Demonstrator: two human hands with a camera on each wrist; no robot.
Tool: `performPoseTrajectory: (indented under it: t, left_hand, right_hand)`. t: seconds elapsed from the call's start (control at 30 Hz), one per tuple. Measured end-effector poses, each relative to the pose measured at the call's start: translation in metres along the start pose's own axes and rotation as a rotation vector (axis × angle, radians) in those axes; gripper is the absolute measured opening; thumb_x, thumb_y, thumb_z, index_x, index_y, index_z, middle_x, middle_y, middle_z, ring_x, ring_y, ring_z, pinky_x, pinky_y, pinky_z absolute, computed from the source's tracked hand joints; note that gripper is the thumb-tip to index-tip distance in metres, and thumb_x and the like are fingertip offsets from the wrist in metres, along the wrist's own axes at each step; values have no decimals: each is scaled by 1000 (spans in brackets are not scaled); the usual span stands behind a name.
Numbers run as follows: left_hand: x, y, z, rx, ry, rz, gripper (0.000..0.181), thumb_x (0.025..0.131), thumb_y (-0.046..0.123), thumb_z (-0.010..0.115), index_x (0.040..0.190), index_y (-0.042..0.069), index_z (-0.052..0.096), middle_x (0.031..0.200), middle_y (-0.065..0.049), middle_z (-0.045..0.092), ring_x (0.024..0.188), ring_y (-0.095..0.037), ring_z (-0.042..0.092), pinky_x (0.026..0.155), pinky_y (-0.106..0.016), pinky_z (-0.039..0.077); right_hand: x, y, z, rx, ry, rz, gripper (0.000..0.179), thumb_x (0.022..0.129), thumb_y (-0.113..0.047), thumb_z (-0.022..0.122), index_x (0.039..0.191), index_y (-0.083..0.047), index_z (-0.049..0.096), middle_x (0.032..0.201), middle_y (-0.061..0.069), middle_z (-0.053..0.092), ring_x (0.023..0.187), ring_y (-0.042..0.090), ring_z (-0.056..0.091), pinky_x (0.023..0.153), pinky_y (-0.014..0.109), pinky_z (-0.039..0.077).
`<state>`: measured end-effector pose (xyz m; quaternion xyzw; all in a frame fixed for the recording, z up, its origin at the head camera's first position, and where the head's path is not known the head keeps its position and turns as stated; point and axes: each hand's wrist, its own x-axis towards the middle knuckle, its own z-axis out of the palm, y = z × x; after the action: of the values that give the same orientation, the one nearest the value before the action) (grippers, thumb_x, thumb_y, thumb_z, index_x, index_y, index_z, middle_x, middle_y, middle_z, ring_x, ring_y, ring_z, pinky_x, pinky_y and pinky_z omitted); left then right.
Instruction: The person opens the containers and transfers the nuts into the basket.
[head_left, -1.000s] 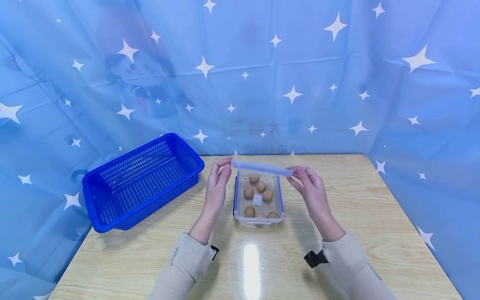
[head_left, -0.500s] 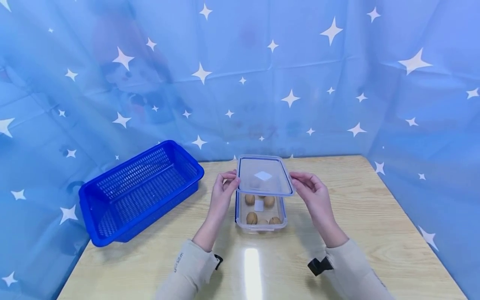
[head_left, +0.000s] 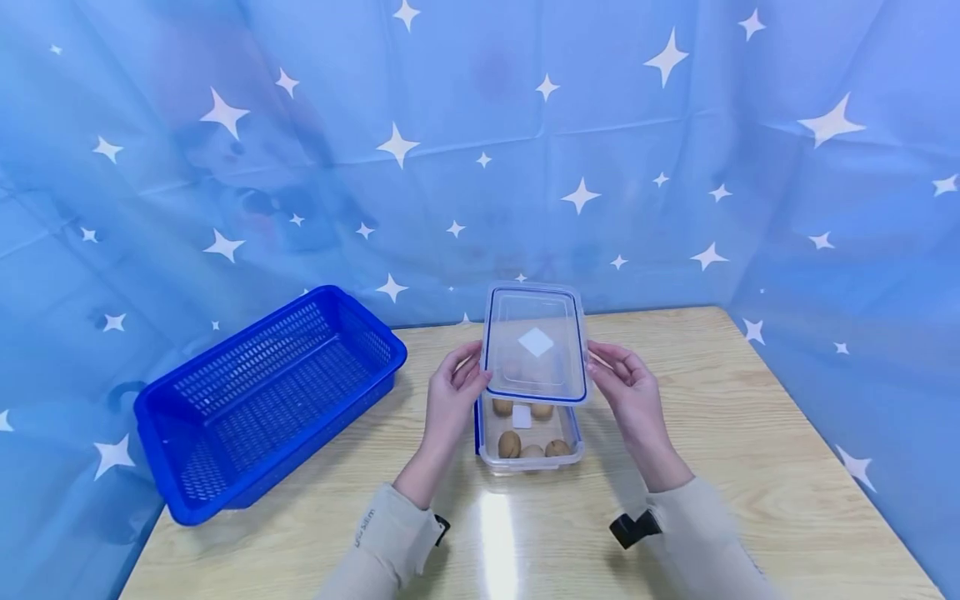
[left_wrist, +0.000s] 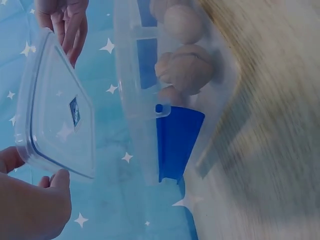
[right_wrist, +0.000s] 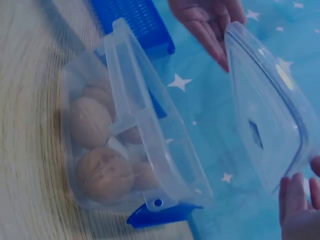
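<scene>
A clear plastic lid [head_left: 517, 379] with a blue seal line and a white diamond label is held up between both hands, tilted with its broad face toward the head camera. My left hand [head_left: 448, 400] pinches its left edge, and my right hand [head_left: 632, 400] pinches the right edge. Below it, a clear plastic food container [head_left: 531, 464] stands on the table, with several walnuts [head_left: 509, 444] inside. The lid overlaps the container's far part in the head view. Both wrist views show a gap between lid and container. A blue side latch [left_wrist: 177, 145] hangs down from the rim.
A blue perforated plastic basket [head_left: 270, 408] stands at the left of the wooden table [head_left: 750, 433], overhanging its left edge. A blue curtain with white stars [head_left: 480, 100] hangs behind and around the table.
The lid has swung from nearly edge-on to showing its broad face, its far edge rising in view. Both hands keep their grip. The basket appears slightly farther left as the head view shifts.
</scene>
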<state>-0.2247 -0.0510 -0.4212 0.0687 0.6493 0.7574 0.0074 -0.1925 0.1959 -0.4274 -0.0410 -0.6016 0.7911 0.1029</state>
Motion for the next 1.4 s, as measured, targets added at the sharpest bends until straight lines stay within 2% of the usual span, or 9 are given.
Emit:
performPoseTrajectory:
  t: [0.13,0.23,0.4,0.6,0.77,0.93,1.03,1.23,1.4]
  left_hand:
    - [4,3,-1,56,0,26,46,93,1,65,139,3,55,145,-16,55,136,-29,53,108,-28,46]
    - [6,6,1,101,1,47,46,94,2,66,138,2,55,143,-18,56,135,-30,54,108,-29,47]
    - [6,-4,8,123,10,62,43,92,-3,64,135,-2,58,139,-21,59,132,-33,56,108,-32,48]
    - [3,-17,27,142,-43,39,44,93,-4,62,137,1,56,141,-18,58,133,-31,56,108,-33,48]
    - [-2,-19,46,148,-68,22,48,93,-8,59,140,-1,53,144,-19,56,134,-33,54,107,-35,49]
    - [-4,-19,67,145,-91,-35,54,92,-11,58,144,2,49,148,-16,52,136,-30,53,105,-28,50]
    - [-8,-22,79,170,-117,-62,59,91,-11,59,146,5,46,151,-15,49,136,-29,53,105,-25,49]
    - [-17,-27,100,216,-200,-71,64,93,-5,61,152,1,36,159,-16,36,143,-31,43,112,-29,43]
    - [-20,-30,114,220,-206,-116,70,93,3,66,154,2,32,160,-15,34,143,-33,43,112,-30,43]
  right_hand:
    - [5,7,1,-30,15,3,41,94,-4,66,132,4,53,118,-11,72,110,2,68,97,18,53]
    - [8,11,0,-33,31,5,39,93,-2,67,130,4,55,117,-12,72,110,2,68,96,18,53]
    - [8,13,-10,-22,36,4,36,93,0,66,128,3,57,118,-12,73,109,2,68,96,17,53]
    - [8,2,-34,10,21,-30,33,93,2,65,125,-1,61,118,-10,73,108,3,69,93,16,54]
    - [7,-3,-52,43,12,-25,30,92,4,65,121,-2,63,117,-8,74,107,4,70,92,16,55]
    - [7,-5,-74,50,0,-28,28,92,4,65,120,-4,65,117,-8,74,105,4,71,91,16,55]
    - [5,-4,-88,33,-1,-17,29,93,3,65,120,-4,65,116,-10,75,104,2,71,89,15,55]
    - [2,-4,-111,-5,5,12,29,93,2,64,121,-7,66,115,-12,75,102,0,71,86,13,55]
    - [4,-6,-124,-2,15,25,29,93,2,65,119,-8,66,114,-13,75,102,0,71,86,13,55]
